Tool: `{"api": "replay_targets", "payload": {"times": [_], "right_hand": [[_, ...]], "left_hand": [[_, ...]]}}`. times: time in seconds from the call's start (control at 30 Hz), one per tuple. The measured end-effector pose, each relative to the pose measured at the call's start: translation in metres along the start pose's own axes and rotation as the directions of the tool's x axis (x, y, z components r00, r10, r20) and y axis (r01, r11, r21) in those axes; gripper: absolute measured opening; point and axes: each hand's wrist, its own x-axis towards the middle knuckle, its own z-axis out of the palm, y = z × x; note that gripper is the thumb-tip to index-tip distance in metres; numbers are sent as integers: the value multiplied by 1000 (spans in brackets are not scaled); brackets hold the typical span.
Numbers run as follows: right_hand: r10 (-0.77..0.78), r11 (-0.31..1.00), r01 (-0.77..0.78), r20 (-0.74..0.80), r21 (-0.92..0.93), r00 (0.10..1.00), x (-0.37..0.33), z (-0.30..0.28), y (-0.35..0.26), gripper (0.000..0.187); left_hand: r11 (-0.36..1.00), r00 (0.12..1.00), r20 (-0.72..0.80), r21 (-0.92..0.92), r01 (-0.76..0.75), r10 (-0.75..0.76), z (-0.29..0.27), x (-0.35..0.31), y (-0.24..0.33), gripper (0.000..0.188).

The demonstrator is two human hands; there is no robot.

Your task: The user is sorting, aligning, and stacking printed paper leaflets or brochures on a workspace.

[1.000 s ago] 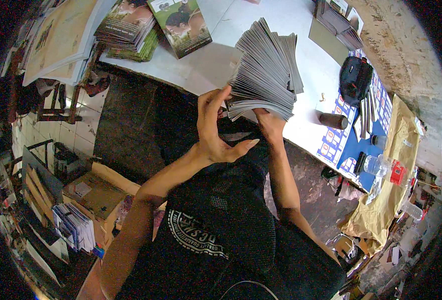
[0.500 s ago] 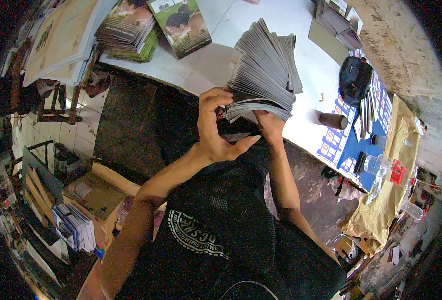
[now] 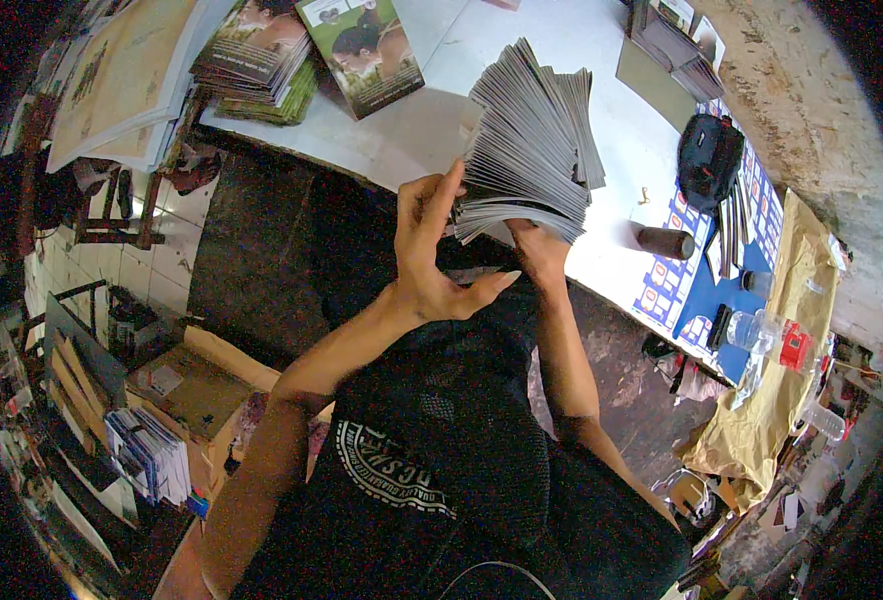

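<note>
A thick fanned stack of booklets (image 3: 532,150), its pale page edges spread like a fan, stands tilted above the near edge of the white table. My right hand (image 3: 542,252) grips its lower end from the near side; some of those fingers are hidden beneath the booklets. At the stack's left edge is my left hand (image 3: 424,245), its index finger stretched upward along the sheets and its thumb held well apart, pointing right. Whether that fingertip touches the booklets is hard to see.
Picture-covered booklets (image 3: 262,55) are piled at the table's far left, beside a single green booklet (image 3: 365,55). Large printed sheets (image 3: 127,85) lie farther left. On the right are a black pouch (image 3: 710,160), a dark cylinder (image 3: 667,242), a plastic bottle (image 3: 757,330) and brown paper (image 3: 762,400).
My left index finger has straightened upward from a bent position at the stack's left edge. My right hand and the stack have stayed almost in place.
</note>
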Motion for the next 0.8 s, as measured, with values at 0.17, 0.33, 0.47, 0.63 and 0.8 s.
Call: {"api": "replay_targets", "payload": {"times": [0.17,0.33,0.47,0.63,0.8], "right_hand": [[57,993,-57,9,106,998,-1,1,2,84],[45,997,-46,8,58,999,-1,-2,4,84],[119,992,-120,20,36,993,-2,-3,3,85],[174,977,-178,46,121,984,-3,-1,-4,84],[68,997,-67,12,-32,998,0,-1,1,84]], "left_hand": [[1000,1000,11,0,8,-8,-1,-1,2,99],[998,997,-74,-65,-10,6,6,-9,-8,92],[997,990,-118,36,-73,77,6,-5,-4,78],[997,993,-113,-74,-27,19,8,-6,-7,79],[968,989,-118,-243,62,-93,11,-5,-5,86]]}}
